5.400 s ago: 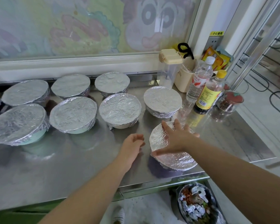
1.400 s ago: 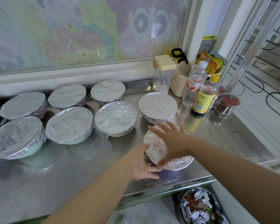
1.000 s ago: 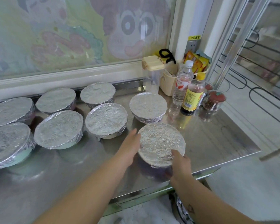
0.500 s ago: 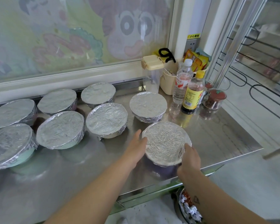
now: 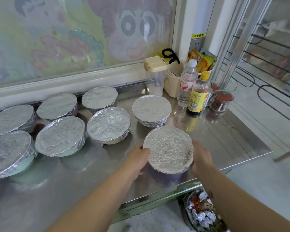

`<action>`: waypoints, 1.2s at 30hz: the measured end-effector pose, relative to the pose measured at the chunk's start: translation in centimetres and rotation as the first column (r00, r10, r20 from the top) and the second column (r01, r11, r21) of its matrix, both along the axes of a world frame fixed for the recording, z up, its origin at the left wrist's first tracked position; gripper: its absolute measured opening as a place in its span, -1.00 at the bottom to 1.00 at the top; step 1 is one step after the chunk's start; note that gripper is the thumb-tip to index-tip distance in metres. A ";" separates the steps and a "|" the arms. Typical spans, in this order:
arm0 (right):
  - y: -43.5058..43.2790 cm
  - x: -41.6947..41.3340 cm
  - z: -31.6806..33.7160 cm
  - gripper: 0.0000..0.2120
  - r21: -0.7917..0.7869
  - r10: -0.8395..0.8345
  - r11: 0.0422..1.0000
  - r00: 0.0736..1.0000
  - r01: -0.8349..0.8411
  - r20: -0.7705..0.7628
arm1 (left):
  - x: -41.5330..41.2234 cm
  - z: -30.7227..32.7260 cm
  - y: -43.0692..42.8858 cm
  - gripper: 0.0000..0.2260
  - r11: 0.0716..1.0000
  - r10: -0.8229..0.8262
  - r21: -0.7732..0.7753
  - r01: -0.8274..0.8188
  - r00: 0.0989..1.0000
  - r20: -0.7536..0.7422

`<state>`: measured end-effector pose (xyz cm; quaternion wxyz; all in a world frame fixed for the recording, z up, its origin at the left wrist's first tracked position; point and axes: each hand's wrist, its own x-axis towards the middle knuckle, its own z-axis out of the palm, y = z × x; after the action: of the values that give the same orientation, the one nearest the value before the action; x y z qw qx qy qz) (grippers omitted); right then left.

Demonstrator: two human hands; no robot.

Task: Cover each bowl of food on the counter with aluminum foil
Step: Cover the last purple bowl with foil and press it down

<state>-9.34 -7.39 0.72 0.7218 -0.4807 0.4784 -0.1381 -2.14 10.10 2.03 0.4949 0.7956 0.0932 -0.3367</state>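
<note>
A purple bowl topped with crinkled foil (image 5: 168, 149) stands near the front edge of the steel counter (image 5: 228, 141). My left hand (image 5: 137, 160) cups its left side with fingers curled round the rim. My right hand (image 5: 201, 156) grips its right side the same way. Several other foil-covered bowls sit behind and to the left, the closest being one (image 5: 151, 108) just behind and one (image 5: 108, 125) to the left.
Two bottles (image 5: 197, 94), a clear dispenser with a cream lid (image 5: 155, 76), a cream holder and a small jar (image 5: 221, 101) crowd the back right corner. A bin with foil scraps (image 5: 202, 213) is on the floor below the counter edge. A window runs behind the bowls.
My right hand came off the foil top and went to the bowl's right side. My left hand moved onto the left side. Both now hold the bowl, which has shifted slightly right.
</note>
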 end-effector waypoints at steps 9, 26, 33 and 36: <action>3.8 -1.3 -0.4 -0.77 0.117 -0.130 0.984 0.991 0.131 -0.017 | 0.6 -0.7 -1.2 -0.68 0.985 -0.008 -0.171 0.009 1.000 0.012; -0.1 10.4 13.9 -0.81 0.015 0.082 0.996 0.947 -0.091 0.311 | 9.8 13.7 0.1 -0.71 0.892 0.168 -0.449 -0.058 0.963 0.210; 1.0 22.9 15.3 -0.89 -0.205 0.329 0.938 0.905 -0.280 0.270 | 18.7 13.9 1.8 -0.72 0.787 0.300 -0.569 -0.239 0.954 0.016; 0.4 26.6 14.1 -0.78 -0.199 0.336 0.933 0.922 -0.299 0.193 | 22.1 12.5 1.3 -0.67 0.766 0.325 -0.572 -0.294 0.945 -0.050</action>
<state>17.29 -6.94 14.81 0.7414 -0.5916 0.2965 -0.1115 19.94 11.41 14.48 0.7613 0.5923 0.1047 -0.2422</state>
